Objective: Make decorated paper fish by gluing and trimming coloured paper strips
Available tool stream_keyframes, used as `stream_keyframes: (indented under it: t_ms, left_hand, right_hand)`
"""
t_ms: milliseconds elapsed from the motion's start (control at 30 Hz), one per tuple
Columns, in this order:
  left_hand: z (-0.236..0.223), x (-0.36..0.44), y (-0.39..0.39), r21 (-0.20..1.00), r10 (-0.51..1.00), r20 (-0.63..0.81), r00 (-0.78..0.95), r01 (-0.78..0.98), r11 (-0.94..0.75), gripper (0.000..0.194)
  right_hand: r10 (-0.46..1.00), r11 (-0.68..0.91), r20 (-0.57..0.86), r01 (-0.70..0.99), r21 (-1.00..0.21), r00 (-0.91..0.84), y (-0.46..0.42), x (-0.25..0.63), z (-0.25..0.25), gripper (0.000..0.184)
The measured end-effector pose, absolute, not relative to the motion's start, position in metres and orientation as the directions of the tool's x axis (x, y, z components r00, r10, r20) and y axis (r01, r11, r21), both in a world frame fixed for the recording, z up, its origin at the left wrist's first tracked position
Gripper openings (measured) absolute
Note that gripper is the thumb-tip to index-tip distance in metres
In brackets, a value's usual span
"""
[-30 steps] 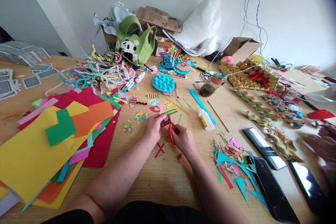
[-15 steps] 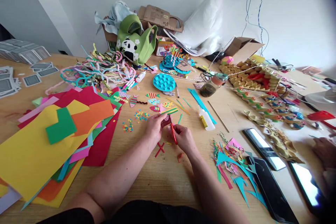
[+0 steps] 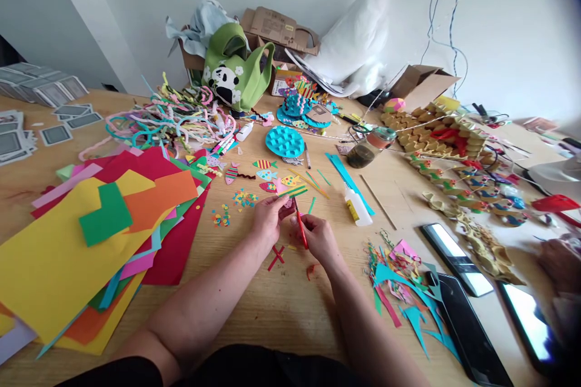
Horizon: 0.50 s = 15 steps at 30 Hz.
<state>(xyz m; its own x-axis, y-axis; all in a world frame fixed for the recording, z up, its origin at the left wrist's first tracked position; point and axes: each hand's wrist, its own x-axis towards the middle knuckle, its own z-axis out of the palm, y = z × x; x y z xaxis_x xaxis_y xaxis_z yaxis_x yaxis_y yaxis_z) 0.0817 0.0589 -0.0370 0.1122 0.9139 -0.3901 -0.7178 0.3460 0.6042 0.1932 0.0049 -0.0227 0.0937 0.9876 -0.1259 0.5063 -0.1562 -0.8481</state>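
Observation:
Pinched in my left hand [image 3: 269,217] is a small paper piece with green and yellow stripes [image 3: 293,191]. My right hand [image 3: 319,238] grips red-handled scissors [image 3: 301,231], their blades up against the striped piece. Whether the blades are fully closed is too small to tell. Just beyond my hands lie several paper fish, among them a yellow spotted fish [image 3: 290,181] and a striped fish [image 3: 264,164]. Crossed red paper strips [image 3: 276,258] rest below my left hand. A thin green strip [image 3: 311,205] lies beyond my right hand.
Coloured paper sheets [image 3: 59,254] are piled at left, with pipe cleaners [image 3: 172,118] behind. A glue bottle [image 3: 357,205], a glass jar [image 3: 370,148], paper scraps [image 3: 408,296] and a black phone [image 3: 469,326] stand or lie to the right. Another person's hand [image 3: 560,260] is at the right edge.
The view has shifted very slightly. My hands, the scissors and the striped paper keep nearly the same position. The other person's hand at the right edge has moved a little.

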Motion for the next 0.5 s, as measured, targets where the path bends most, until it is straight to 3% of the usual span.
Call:
stream_keyframes:
  t_ms: [500]
  left_hand:
    - [-0.0366, 0.0824, 0.0579, 0.615, 0.917, -0.378, 0.128, -0.705, 0.352, 0.02]
  right_hand:
    - [0.987, -0.159, -0.128, 0.501, -0.851, 0.096, 0.0044, 0.1929, -0.0247, 0.045]
